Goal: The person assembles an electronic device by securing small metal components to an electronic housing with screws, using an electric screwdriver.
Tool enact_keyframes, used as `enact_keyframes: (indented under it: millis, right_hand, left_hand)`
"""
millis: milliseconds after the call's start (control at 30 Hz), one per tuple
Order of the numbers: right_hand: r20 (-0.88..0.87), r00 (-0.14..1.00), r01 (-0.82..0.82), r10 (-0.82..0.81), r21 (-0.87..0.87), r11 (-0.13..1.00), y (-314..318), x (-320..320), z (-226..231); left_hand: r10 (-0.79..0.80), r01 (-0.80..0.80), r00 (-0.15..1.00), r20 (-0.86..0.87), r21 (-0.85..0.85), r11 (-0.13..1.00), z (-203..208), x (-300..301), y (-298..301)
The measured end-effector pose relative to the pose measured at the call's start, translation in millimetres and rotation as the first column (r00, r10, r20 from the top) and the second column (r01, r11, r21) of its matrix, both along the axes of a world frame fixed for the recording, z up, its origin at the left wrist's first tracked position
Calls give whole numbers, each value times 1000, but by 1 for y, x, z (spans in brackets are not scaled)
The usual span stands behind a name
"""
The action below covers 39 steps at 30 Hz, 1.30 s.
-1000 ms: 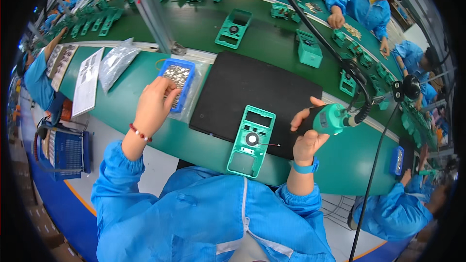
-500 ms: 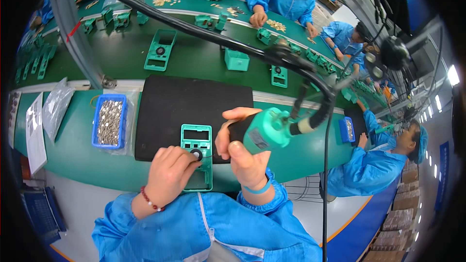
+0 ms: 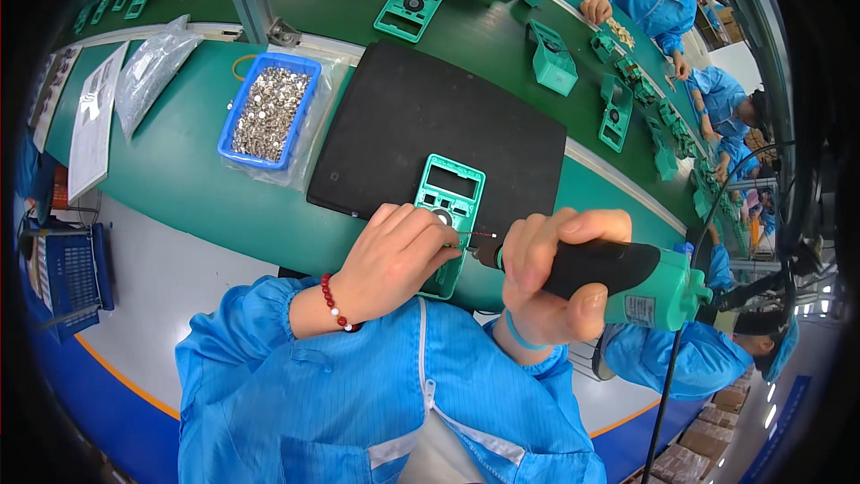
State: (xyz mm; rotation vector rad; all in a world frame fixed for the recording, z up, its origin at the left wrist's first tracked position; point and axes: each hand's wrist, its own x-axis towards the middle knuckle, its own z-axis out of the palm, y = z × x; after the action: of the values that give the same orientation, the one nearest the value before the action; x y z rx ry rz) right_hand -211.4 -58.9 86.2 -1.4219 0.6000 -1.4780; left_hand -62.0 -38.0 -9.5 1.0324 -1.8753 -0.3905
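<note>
The right hand (image 3: pixel 551 273) wraps the electric screwdriver (image 3: pixel 618 282), bit at the green casing (image 3: pixel 448 215), which the left hand (image 3: pixel 394 255) presses onto the black mat (image 3: pixel 421 116). The bit could slip and mar the plastic. The casing overhangs the bench edge at 6 o'clock; room opens toward 12.

Bright, even overhead light fills the scene; shadows are soft and short. Sheen glints on the green bench (image 3: pixel 179 179) near ten o'clock. Fisheye bending curves straight edges toward the black rim. Focus is sharp centrally.
</note>
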Motion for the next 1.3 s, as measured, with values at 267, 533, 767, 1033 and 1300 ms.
enact_keyframes:
  millis: [267, 533, 767, 1033, 1300]
  right_hand:
    - [-8, 991, -131, 131, -3, 991, 4, -1, -4]
    - [-54, 988, -138, 142, 67, 988, 10, -6, -2]
    - [114, 988, -112, 103, 75, 991, 12, -17, -28]
    - [173, 985, -22, -11, 188, 982, 18, -21, -37]
    - [52, 987, -149, 149, 1, 989, 4, -2, -14]
  left_hand:
    - [-14, 13, 1000, -12, -79, 997, -3, 1, 3]
    - [0, -6, 999, -47, -120, 993, -4, -2, 5]
    - [-17, 11, 999, -45, -149, 989, -7, -3, 6]
    - [-88, 86, 996, -31, -62, 994, -13, -1, 8]
    - [-131, 127, 979, -158, -36, 991, -6, 0, 7]
